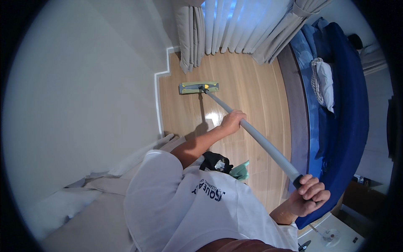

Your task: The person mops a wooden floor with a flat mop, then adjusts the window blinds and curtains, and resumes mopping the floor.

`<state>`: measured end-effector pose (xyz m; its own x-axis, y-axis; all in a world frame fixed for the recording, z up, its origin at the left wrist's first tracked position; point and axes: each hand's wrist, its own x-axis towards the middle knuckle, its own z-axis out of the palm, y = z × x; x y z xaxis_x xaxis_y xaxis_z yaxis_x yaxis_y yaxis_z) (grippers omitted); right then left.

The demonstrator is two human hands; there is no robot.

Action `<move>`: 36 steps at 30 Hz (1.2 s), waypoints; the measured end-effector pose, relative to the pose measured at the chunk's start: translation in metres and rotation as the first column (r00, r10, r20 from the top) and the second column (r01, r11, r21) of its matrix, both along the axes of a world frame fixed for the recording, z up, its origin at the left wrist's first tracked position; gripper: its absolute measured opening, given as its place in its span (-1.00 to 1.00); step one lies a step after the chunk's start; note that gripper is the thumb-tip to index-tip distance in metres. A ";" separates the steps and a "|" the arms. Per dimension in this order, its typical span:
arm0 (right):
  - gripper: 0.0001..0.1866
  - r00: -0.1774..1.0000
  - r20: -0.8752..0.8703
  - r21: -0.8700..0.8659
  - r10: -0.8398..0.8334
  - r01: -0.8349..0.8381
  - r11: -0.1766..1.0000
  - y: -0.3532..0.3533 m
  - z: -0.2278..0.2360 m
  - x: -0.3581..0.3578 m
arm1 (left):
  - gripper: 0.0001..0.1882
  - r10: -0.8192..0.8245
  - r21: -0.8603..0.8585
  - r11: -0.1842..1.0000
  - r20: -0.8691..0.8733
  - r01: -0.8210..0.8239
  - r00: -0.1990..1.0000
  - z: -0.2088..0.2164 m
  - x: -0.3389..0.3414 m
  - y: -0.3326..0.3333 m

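Note:
A flat mop with a long grey pole point(268, 147) runs slantwise across the view, from lower right to upper middle. Its wide mop head point(191, 87), grey with a yellow-green pad edge, lies on the wood floor close to the curtains and the left wall. My left hand point(233, 122) is wrapped round the middle of the pole. Around the dark grip at the pole's upper end, my right hand point(310, 196) is closed. A green cloth point(240, 170) hangs at my waist beside a black pouch point(215, 163).
A bed with dark blue bedding point(350, 113) and a grey base point(294, 113) borders the floor on the right. Beige curtains point(191, 38) and a white sheer point(237, 27) hang at the far end. The left wall point(96, 84) has a white baseboard point(158, 105).

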<state>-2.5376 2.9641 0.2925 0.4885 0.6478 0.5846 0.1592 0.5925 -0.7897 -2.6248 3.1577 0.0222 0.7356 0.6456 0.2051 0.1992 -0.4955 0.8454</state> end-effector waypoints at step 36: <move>-0.80 0.981 -0.098 -0.088 0.169 -0.178 0.980 -0.025 -0.064 0.002 | -0.81 0.420 -0.028 0.895 -0.279 -0.445 0.863 -0.070 -0.027 -0.062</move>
<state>-2.5361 2.9394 0.2282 0.4117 0.7782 0.4742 -0.0135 0.5255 -0.8507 -2.6517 3.0952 -0.0474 0.3968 0.9175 -0.0265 0.5941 -0.2347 0.7694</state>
